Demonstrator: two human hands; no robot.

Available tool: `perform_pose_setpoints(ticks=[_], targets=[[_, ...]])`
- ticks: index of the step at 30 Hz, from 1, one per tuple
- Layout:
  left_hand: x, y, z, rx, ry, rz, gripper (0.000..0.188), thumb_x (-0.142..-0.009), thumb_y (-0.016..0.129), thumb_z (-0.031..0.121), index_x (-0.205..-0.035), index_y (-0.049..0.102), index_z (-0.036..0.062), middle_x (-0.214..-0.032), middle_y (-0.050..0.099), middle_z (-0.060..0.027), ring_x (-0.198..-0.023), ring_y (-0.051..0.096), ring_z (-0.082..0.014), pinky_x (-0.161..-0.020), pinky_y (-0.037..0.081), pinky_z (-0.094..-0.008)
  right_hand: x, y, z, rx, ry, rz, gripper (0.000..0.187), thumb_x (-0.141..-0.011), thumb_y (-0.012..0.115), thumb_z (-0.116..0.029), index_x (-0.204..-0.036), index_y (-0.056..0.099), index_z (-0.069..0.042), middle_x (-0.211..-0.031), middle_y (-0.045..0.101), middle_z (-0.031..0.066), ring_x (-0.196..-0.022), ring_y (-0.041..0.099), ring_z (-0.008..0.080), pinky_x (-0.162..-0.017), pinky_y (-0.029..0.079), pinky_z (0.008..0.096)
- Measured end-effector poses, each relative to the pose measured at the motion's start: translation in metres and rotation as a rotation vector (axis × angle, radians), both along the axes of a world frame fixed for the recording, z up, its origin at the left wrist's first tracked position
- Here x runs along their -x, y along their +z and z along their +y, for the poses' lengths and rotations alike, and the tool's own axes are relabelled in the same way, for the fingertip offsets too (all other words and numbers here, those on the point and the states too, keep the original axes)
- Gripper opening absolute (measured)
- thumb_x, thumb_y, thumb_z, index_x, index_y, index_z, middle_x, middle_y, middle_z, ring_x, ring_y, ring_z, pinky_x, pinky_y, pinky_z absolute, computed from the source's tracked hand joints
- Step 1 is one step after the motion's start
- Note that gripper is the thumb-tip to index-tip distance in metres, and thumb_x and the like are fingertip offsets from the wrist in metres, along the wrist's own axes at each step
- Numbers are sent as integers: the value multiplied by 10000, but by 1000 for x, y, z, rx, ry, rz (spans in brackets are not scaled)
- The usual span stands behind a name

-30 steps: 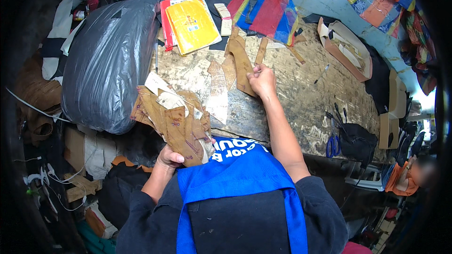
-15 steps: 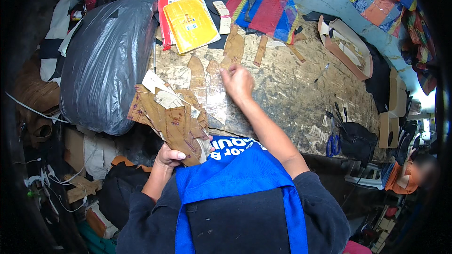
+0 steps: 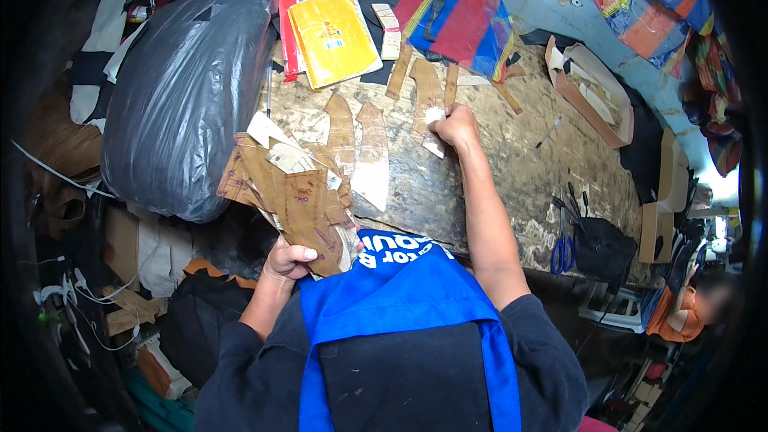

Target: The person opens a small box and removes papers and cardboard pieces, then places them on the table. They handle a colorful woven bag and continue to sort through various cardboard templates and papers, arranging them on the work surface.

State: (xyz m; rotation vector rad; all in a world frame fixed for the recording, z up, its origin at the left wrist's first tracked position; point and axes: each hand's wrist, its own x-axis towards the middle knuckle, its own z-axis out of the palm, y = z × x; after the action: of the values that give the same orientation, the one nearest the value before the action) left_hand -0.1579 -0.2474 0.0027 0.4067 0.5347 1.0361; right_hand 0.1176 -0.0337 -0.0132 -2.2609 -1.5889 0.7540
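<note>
My left hand (image 3: 290,259) grips the lower end of a thick bundle of brown and cream card pattern pieces (image 3: 300,200), many marked with pen. The bundle fans out over the near left edge of the table. Across the table, my right hand (image 3: 459,126) is closed at the edge of a curved brown pattern piece (image 3: 427,92), which lies on the wood with its pale tip toward me; the fingertips are partly hidden. To its left lie two more long pattern pieces, one brown (image 3: 340,132) and one pale toward its near end (image 3: 371,160).
A big plastic-wrapped bundle (image 3: 188,104) stands at the left. Yellow (image 3: 332,40) and red notebooks and a striped mesh bag (image 3: 460,20) lie at the back. Rightward are a pen (image 3: 549,133), an open carton (image 3: 588,92) and blue-handled scissors (image 3: 563,254). Another person (image 3: 680,312) sits far right.
My right hand has moved to the right, and the curved pattern piece now lies further right, apart from the narrow strip it overlapped. My left hand keeps holding the bundle.
</note>
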Motion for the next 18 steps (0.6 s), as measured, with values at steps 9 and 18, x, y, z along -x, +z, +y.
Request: perform_pose_setpoints(ticks=[9, 18], targets=[[-1, -3, 18, -24, 4, -40, 841, -539, 640, 87, -1304, 314, -39, -1111, 514, -284, -1079, 514, -433, -896, 416, -621, 62, 6, 33, -272, 187, 929, 299, -800, 604, 21, -1079, 516, 83, -927, 654, 147, -787, 635, 161, -700, 510, 267], [4, -4, 45, -131, 97, -84, 784, -602, 655, 119, -1303, 337, -27, -1129, 533, -241, -997, 566, -412, -908, 436, -534, 97, 14, 59, -293, 515, 312, 636, -740, 707, -306, -1214, 479, 50, -998, 634, 209, -922, 627, 313, -826, 487, 348]])
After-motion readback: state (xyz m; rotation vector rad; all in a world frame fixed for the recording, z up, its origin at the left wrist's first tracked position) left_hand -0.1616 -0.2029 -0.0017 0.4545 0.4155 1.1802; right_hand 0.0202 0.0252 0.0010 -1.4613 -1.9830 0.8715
